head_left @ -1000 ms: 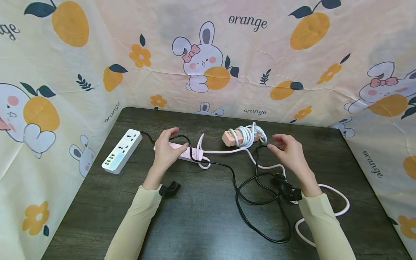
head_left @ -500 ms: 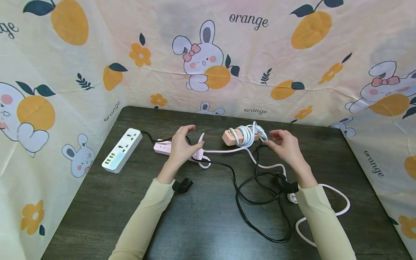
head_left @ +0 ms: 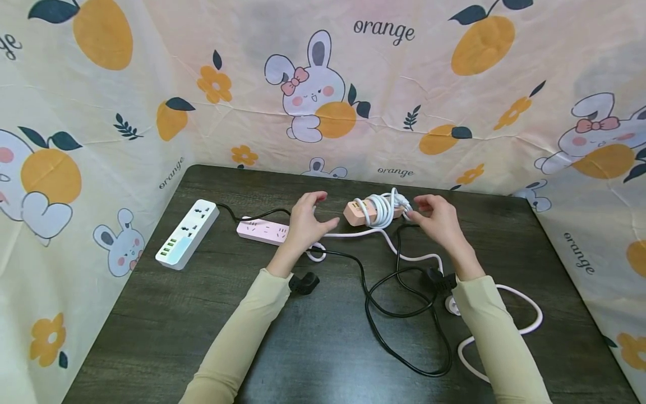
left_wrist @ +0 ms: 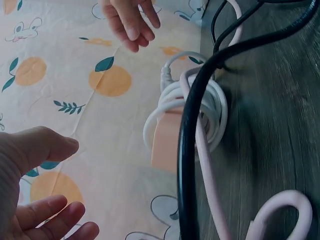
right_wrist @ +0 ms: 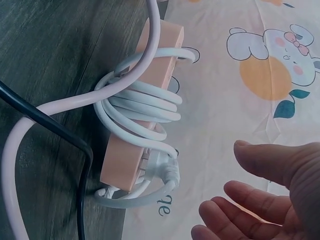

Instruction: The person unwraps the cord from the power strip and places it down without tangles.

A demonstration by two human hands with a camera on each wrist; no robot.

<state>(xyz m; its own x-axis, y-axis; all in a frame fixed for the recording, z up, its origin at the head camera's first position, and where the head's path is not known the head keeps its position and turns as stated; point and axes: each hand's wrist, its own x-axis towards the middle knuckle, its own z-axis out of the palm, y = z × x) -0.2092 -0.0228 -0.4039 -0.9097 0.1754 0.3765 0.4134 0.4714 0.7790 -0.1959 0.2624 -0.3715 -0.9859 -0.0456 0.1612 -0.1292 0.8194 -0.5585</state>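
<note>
Between my two hands lies an orange-pink power strip (head_left: 357, 214) with its white cord (head_left: 384, 212) wound round its middle. My left hand (head_left: 305, 223) hovers to its left, fingers and thumb spread apart with nothing between them. Just right of the wound strip is my right hand (head_left: 440, 222), its thumb and fingers apart and holding nothing. The right wrist view shows the white plug (right_wrist: 162, 167) at the end of the wound cord. Behind the left hand a pale pink power strip (head_left: 262, 230) is partly hidden.
At the left lies a white power strip (head_left: 188, 234) whose black cord (head_left: 370, 314) loops across the table (head_left: 323, 348). A pale pink cord (head_left: 535, 314) curves past the right forearm to a round plug (head_left: 452, 305). A patterned cloth (head_left: 383, 101) hangs behind.
My left hand has moved right, from over the pale pink strip toward the wound strip. The right hand has shifted slightly left and back, nearer that strip.
</note>
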